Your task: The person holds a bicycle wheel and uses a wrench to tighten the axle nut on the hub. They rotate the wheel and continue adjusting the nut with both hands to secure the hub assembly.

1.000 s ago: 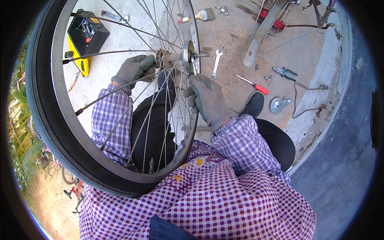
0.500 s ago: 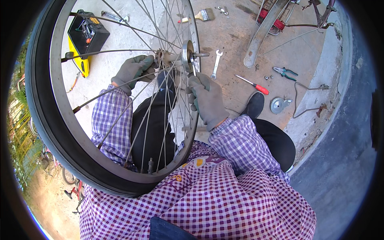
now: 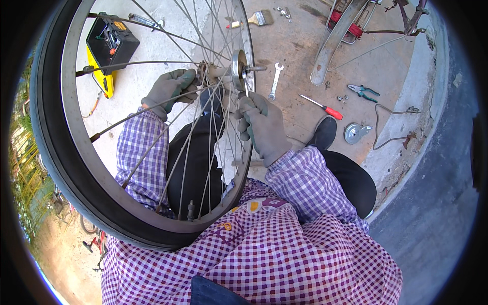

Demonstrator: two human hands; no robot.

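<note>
A bicycle wheel [image 3: 58, 152] with a black tyre and metal spokes stands tilted before me. My right hand [image 3: 264, 124], in a grey glove, is closed around a slim shiny wrench [image 3: 247, 85], whose upper end meets the axle beside the round metal drum [image 3: 237, 70] of the hub. On the hub's other side, my left hand [image 3: 172, 91], gloved too, has its fingers bent and pinched together near the hub flange [image 3: 205, 73]. What those fingers grip is hidden. From the drum, the threaded axle [image 3: 255, 68] sticks out to the right.
On the concrete at right lie an open-end wrench [image 3: 276, 81], a red-handled screwdriver [image 3: 325, 108], pliers [image 3: 363, 92] and a round brake plate [image 3: 357, 133]. Farther off are a paintbrush [image 3: 258, 19] and a bicycle mudguard [image 3: 333, 51]. A black-and-yellow toolbox [image 3: 124, 48] stands far left.
The wheel's rim and tyre have shifted very slightly left. Both hands stay at the hub in nearly the same places.
</note>
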